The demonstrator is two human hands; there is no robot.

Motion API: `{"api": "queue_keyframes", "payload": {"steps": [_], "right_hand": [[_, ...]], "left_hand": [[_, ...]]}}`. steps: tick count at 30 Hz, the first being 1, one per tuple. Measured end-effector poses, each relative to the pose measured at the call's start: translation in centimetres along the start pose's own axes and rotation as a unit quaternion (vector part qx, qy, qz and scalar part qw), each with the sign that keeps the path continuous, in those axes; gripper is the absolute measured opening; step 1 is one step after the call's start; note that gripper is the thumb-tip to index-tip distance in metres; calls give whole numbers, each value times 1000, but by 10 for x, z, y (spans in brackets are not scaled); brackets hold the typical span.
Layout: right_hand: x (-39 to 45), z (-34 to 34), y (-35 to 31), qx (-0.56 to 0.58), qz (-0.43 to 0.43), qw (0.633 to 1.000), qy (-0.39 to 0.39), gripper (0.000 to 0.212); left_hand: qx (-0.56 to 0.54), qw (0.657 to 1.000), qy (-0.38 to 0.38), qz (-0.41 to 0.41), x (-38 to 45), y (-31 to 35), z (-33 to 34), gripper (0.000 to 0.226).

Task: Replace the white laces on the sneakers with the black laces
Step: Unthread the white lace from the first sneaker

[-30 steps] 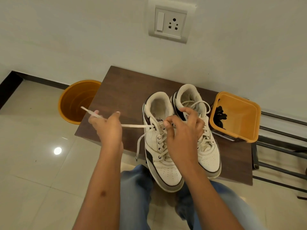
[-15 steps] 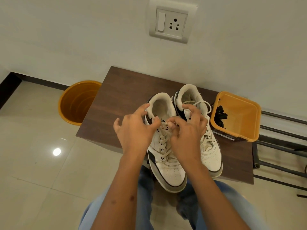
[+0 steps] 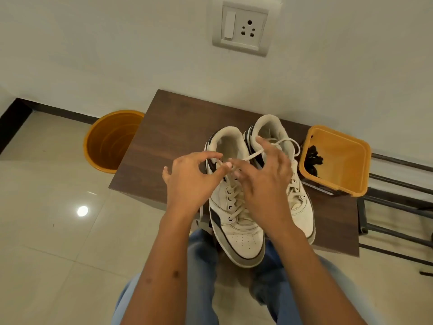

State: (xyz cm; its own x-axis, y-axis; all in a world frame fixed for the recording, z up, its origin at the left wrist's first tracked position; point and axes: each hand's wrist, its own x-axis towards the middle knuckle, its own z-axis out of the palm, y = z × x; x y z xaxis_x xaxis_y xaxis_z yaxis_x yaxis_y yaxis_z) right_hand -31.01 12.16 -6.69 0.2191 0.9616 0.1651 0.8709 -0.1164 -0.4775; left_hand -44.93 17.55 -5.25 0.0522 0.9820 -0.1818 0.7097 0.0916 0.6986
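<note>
Two white sneakers with dark trim stand side by side on the brown table [image 3: 173,127], toes toward me. My left hand [image 3: 189,179] and my right hand [image 3: 264,181] meet over the top eyelets of the left sneaker [image 3: 239,233]. Each pinches its white lace [image 3: 234,202] with thumb and fingertip. One strand runs up across my right fingers. A loose end hangs over the table's front edge beside my left wrist. The right sneaker [image 3: 301,207] is still laced in white and partly hidden by my right hand. Black laces [image 3: 312,158] lie in the square orange container [image 3: 351,191].
A round orange bucket [image 3: 112,141] stands on the tiled floor left of the table. A dark metal rack [image 3: 398,207] is at the right. A wall socket [image 3: 241,28] sits above the table. My knees in jeans are under the table's front edge.
My left hand, which held a strand stretched far out to the left, has come back to the left sneaker's top eyelets. Both hands now work close together there.
</note>
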Motion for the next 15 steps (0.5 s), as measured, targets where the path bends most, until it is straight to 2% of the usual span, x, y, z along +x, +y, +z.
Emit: {"api": "queue_keyframes", "payload": {"steps": [2, 5, 7, 11, 15], "right_hand": [[-3, 8, -4, -17, -6, 1000, -23, 21], [-2, 6, -1, -26, 12, 1000, -6, 7], [-2, 5, -3, -32, 9, 999, 19, 4], [-1, -6, -3, -3, 38, 988, 151, 13], [1, -20, 8, 65, 148, 942, 295, 7]], "left_hand": [[-19, 1000, -6, 9, 0, 0, 1, 28], [-37, 999, -7, 8, 1, -2, 1, 26], [-8, 1000, 11, 8, 1, -2, 2, 23], [66, 997, 38, 14, -3, 4, 5, 25], [73, 997, 32, 9, -2, 3, 6, 28]]}}
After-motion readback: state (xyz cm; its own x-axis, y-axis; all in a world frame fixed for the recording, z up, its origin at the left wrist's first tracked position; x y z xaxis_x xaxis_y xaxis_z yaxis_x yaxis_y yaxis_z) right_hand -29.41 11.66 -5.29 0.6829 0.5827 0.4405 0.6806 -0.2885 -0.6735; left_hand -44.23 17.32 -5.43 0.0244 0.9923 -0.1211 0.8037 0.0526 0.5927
